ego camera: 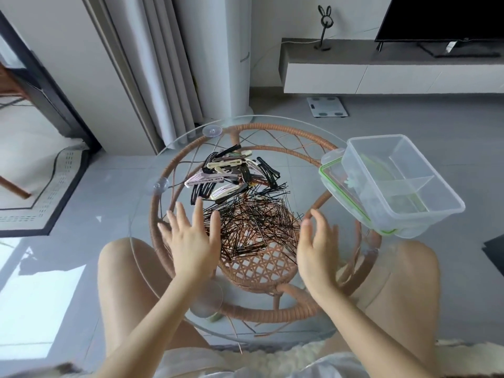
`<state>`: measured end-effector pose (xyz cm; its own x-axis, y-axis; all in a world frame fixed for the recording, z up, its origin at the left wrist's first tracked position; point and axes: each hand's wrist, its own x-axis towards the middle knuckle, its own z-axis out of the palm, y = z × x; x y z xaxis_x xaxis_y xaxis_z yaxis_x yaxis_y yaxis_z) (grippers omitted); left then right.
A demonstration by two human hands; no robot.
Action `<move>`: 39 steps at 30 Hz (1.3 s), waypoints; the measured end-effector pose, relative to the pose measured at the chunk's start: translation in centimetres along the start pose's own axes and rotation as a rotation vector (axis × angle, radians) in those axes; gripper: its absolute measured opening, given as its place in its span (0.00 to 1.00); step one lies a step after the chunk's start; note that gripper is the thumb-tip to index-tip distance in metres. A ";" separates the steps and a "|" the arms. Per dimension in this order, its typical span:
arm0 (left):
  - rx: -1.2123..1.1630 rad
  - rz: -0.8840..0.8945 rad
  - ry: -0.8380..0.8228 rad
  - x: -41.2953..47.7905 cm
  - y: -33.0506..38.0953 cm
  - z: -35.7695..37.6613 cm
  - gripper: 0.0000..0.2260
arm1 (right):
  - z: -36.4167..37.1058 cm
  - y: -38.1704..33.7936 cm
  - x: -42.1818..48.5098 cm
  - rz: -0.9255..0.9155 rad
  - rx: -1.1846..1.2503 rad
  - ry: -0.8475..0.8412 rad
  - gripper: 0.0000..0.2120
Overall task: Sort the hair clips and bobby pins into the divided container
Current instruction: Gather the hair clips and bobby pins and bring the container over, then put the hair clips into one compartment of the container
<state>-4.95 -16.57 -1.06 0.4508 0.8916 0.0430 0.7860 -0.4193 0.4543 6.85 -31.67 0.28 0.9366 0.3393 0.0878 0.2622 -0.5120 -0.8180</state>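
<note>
A heap of thin dark bobby pins (253, 222) is spread over the middle of the round glass table (141, 214). Just beyond it lies a pile of snap hair clips (231, 173) in black, cream, pink and brown. My left hand (191, 236) hovers flat at the left edge of the bobby pins, fingers spread, holding nothing. On the right edge of the pins my right hand (317, 246) is also open and empty. The clear divided container (401, 181) sits at the table's right, on its green-rimmed lid (331, 173).
The glass top rests on a wicker frame (272, 129) with suction cups (212, 130). My bare knees are under the table at both sides. On the floor beyond are a bathroom scale (326, 106), a white TV cabinet (381, 75) and curtains (152, 64).
</note>
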 end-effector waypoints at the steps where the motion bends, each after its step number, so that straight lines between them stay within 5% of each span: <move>1: -0.028 -0.008 0.003 0.0 0.7 0.3 0.28 | 1.0 -0.6 0.2 -0.007 -0.005 0.019 0.17; 8: -0.240 -0.038 0.050 -0.1 4.7 2.2 0.24 | 6.2 -4.0 0.1 -0.001 0.056 0.036 0.16; 12: -0.394 -0.065 0.098 0.1 5.3 2.1 0.22 | 5.5 -5.5 0.7 0.029 0.237 -0.116 0.18; 16: -0.346 -0.046 0.144 1.4 4.7 1.2 0.25 | 4.3 -4.4 5.6 0.087 0.078 0.007 0.20; 23: -0.285 0.094 0.140 5.7 5.6 -0.5 0.18 | 3.9 -4.9 4.1 -0.103 -0.137 -0.407 0.21; 25: -0.254 0.153 0.127 6.7 6.2 -1.0 0.19 | 0.9 -4.6 5.1 -0.220 -0.218 -0.256 0.21; 27: -0.231 0.194 0.126 7.3 6.6 -1.6 0.19 | -2.9 -3.7 7.2 -0.314 -0.405 0.102 0.20; 29: -0.228 0.232 0.139 7.9 6.9 -1.9 0.16 | -6.6 -2.5 9.6 -0.249 -0.677 0.289 0.20; 33: -0.188 0.260 0.172 9.4 6.5 -2.0 0.14 | -9.4 -0.4 12.1 -0.035 -0.869 -0.120 0.12; 39: -0.196 0.159 0.181 11.8 4.4 -2.0 0.16 | -7.6 0.3 13.5 -0.257 -0.708 -0.170 0.04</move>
<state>3.03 -7.54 3.27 0.4652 0.8406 0.2774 0.6072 -0.5310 0.5911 21.37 -33.25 5.51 0.7924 0.6033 0.0908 0.6068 -0.7639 -0.2196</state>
